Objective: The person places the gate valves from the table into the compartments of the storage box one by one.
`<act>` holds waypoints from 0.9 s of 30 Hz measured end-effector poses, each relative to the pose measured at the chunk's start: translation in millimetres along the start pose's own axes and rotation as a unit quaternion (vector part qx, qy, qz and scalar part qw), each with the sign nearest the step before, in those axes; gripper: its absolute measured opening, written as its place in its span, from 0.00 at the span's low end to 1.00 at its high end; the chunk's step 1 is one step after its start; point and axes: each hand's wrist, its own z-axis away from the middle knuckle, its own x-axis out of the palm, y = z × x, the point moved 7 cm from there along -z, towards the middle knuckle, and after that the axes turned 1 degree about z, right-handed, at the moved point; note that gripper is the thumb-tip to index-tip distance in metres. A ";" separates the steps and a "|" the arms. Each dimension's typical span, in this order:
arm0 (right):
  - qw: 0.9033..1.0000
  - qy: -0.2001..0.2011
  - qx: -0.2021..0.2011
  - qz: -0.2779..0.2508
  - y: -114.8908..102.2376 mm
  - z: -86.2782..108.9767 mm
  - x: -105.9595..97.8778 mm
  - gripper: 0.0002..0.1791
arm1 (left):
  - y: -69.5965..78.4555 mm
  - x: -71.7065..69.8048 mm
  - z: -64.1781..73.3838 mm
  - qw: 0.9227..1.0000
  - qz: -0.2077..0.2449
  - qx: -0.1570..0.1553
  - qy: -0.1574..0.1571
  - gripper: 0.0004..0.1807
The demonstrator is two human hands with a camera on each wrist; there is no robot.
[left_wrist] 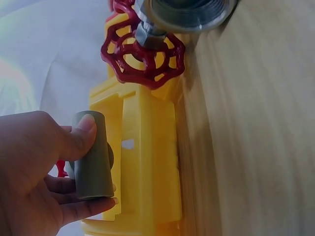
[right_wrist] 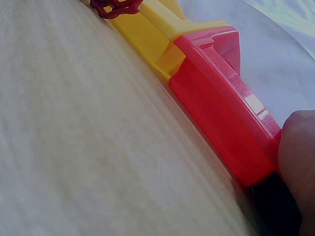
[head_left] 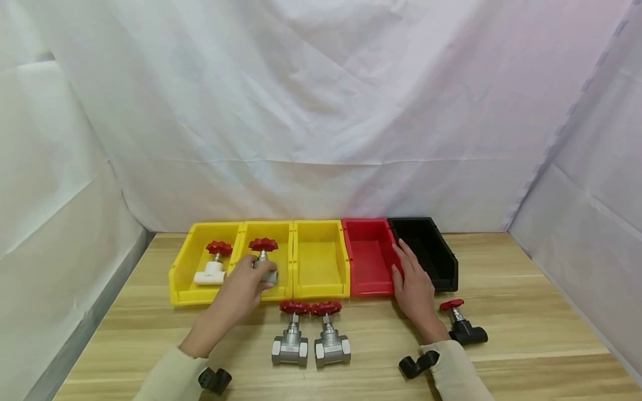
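My left hand [head_left: 246,281] grips a grey plastic valve [head_left: 271,277] with a red handwheel, inside the second yellow bin [head_left: 284,236] from the left. In the left wrist view the thumb presses on the valve's grey tube [left_wrist: 93,172], with fingers behind and below it. To its left, a white valve [head_left: 210,273] with a red handwheel lies in the first yellow bin [head_left: 179,278]. My right hand [head_left: 415,287] rests with extended fingers over the walls where the red bin [head_left: 371,288] meets the black bin [head_left: 446,284]; it holds nothing visible.
Two metal valves [head_left: 290,348] [head_left: 332,348] with red handwheels stand on the wooden table [head_left: 371,373] before the bins. A black valve [head_left: 467,332] lies right of my right wrist. A third yellow bin [head_left: 321,262] adjoins the red one; a white curtain [head_left: 321,111] hangs behind.
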 end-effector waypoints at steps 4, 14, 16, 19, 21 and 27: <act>1.000 0.001 0.002 -0.001 -0.4 0.7 -0.3 0.31 | -2.3 2.9 -5.7 1.000 -0.013 -0.013 -0.014 0.15; 1.000 0.002 0.003 -0.005 -0.2 -0.1 -0.8 0.31 | -8.2 20.3 -16.7 0.998 -0.023 -0.037 -0.055 0.15; 1.000 0.001 0.004 -0.004 0.1 0.0 -0.6 0.31 | -9.8 24.2 -17.6 0.997 -0.035 -0.040 -0.061 0.15; 1.000 0.001 0.004 -0.004 0.0 -0.1 -0.6 0.31 | -12.4 29.3 -18.6 0.995 -0.050 -0.046 -0.069 0.15; 1.000 0.002 0.003 -0.003 0.0 -0.3 -0.6 0.32 | -13.1 32.0 -19.7 0.995 -0.053 -0.046 -0.073 0.16; 1.000 0.000 0.004 -0.001 1.5 -0.6 0.5 0.31 | -15.6 37.9 -23.2 0.994 -0.039 -0.058 -0.085 0.16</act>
